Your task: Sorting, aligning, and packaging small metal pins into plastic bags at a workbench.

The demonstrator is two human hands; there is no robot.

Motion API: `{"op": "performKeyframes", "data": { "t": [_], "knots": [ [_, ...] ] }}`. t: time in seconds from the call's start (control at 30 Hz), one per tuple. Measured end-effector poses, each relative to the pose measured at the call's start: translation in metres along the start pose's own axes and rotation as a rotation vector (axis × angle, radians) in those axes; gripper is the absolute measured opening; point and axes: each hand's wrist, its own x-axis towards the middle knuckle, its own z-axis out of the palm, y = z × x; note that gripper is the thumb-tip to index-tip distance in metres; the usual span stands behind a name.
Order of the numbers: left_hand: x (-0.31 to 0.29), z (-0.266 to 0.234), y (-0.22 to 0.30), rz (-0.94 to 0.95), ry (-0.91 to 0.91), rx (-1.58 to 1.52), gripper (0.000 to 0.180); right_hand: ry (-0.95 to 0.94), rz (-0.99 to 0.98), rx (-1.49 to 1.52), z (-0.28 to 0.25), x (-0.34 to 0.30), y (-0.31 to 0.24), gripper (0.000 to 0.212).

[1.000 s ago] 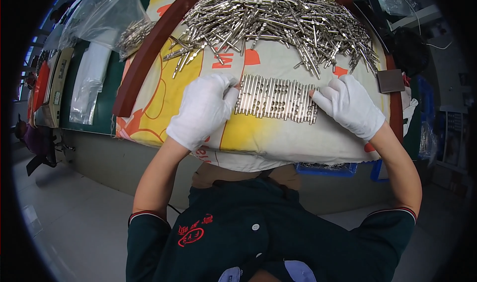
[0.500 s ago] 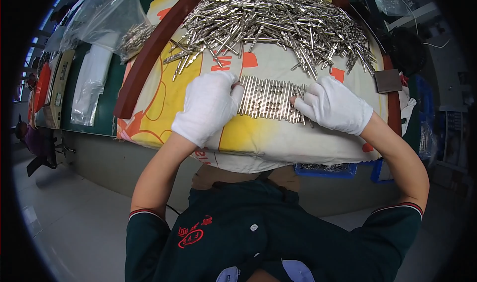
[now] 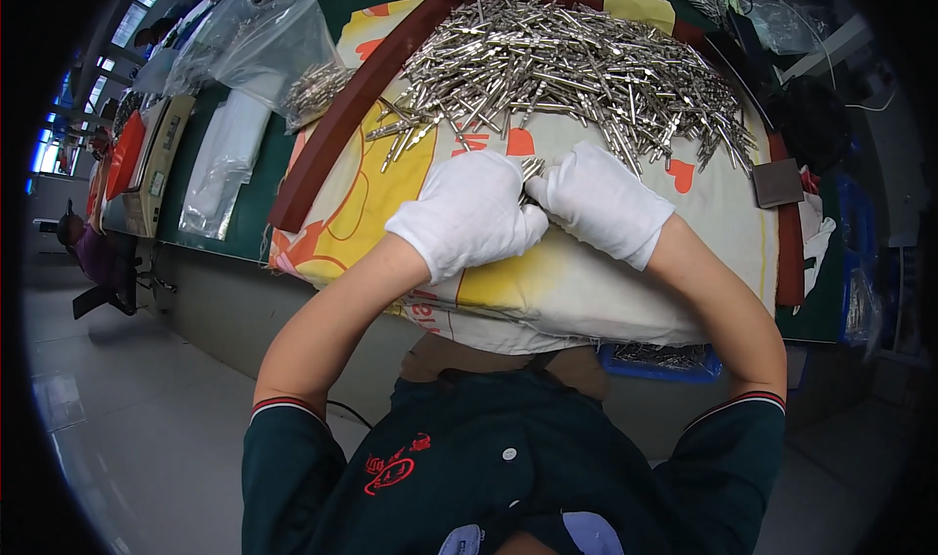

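Note:
Both my hands wear white gloves and meet over the patterned cloth (image 3: pixel 674 296). My left hand (image 3: pixel 474 208) is closed around a bundle of shiny metal screwdriver bits (image 3: pixel 531 168), mostly hidden by the gloves. From the other side, my right hand (image 3: pixel 606 203) presses against the same bundle with curled fingers. Just beyond the hands lies a large loose heap of similar double-ended bits (image 3: pixel 576 71).
A dark red wooden frame (image 3: pixel 337 140) borders the cloth. On its right side sits a small brown block (image 3: pixel 778 184). Clear plastic bags (image 3: pixel 227 159) lie on the green table at left. A blue tray (image 3: pixel 660 360) of metal pieces is below the front edge.
My hands have come together from either end of the flat row of bits. The row is now gathered into a bundle between them. The whole view has shifted slightly.

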Motion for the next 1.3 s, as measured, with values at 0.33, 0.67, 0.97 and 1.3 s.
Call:
{"op": "performKeyframes", "data": {
  "t": [0.33, 0.67, 0.97, 1.3],
  "knots": [
    [0.01, 0.024, 0.017, -0.039, 0.093, 0.289, 0.03, 0.165, 0.322, 0.864, 0.009, -0.021, 0.005, 0.029],
    [0.031, 0.002, 0.017, -0.049, -0.186, 0.506, 0.031, 0.005, 0.52, 0.497, -0.012, -0.029, 0.012, 0.028],
    [0.038, 0.004, 0.024, 0.063, -0.231, 0.547, 0.023, 0.224, 0.252, 0.162, 0.012, -0.028, -0.011, 0.019],
    [0.022, 0.018, 0.019, 0.336, -0.046, 0.776, 0.011, 0.711, 0.112, 0.262, 0.001, -0.035, -0.002, 0.02]
  ]
}}
